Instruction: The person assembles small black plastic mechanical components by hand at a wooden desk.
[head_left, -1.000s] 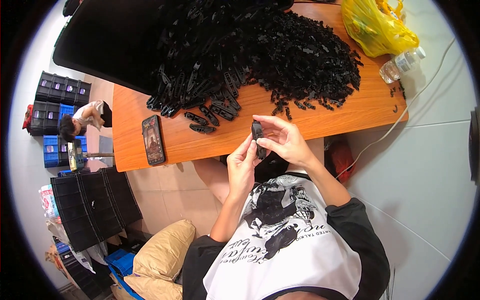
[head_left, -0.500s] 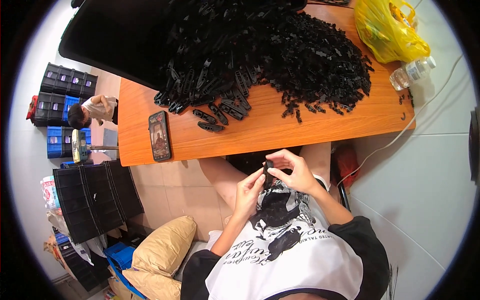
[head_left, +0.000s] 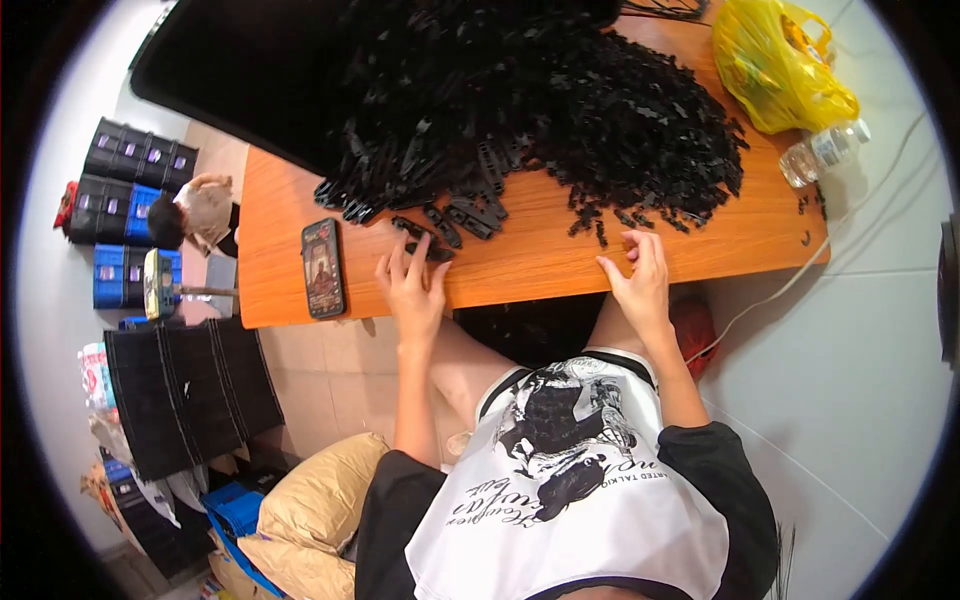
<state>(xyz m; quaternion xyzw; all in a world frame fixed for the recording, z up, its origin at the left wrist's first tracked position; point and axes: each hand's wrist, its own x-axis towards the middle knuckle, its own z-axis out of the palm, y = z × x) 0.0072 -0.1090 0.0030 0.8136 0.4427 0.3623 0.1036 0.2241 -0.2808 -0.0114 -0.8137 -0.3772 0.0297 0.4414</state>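
Note:
My left hand (head_left: 411, 290) reaches over the table's near edge, its fingers spread and their tips at a few long, slotted black plastic parts (head_left: 462, 222); it partly covers the closest ones, and no firm grip shows. Further right, my right hand (head_left: 641, 285) is held with thumb and fingers apart, nothing visible between them. Just beyond its fingertips lie small notched black plastic pieces (head_left: 588, 212), strays from a large heap (head_left: 660, 130) of the same kind. More of the long parts are piled up (head_left: 400, 160) behind my left hand.
On the wooden table (head_left: 520, 270) a phone (head_left: 322, 270) lies left of my left hand. A big black bin (head_left: 240, 80) stands at the far left. A yellow plastic bag (head_left: 775, 70) and a clear bottle (head_left: 822, 155) are at right. Another person (head_left: 205, 215) is beyond the table's left side.
Both hands were together over my lap holding a small black part. They have since separated and moved forward to the table, and that part no longer shows in either hand.

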